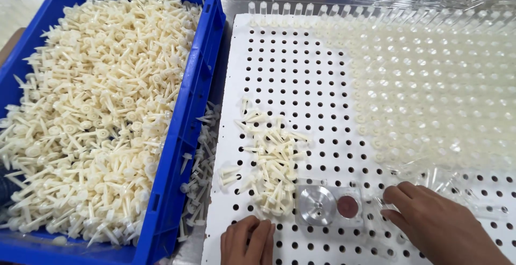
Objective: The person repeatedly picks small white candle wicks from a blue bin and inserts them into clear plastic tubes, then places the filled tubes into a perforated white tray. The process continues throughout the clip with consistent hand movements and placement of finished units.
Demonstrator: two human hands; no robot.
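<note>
Near the board's [301, 71] front edge, the left hand [247, 241] rests curled, pinching a cream pin [263, 221] beside the pin pile [271, 163]. The right hand [438, 227] lies flat, fingers loosely on clear tubes [387, 207] beside a metal jig [329, 204].

Blue crate [188, 109], cream pegs [97, 109] (white dotted board [290, 66])

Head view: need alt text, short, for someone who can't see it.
A person's left hand and right hand rest on a white perforated board, either side of a small clear block with a metal disc. Cream plastic pins lie loose on the board; a blue crate of them sits left, clear tubes fill holes right.
</note>
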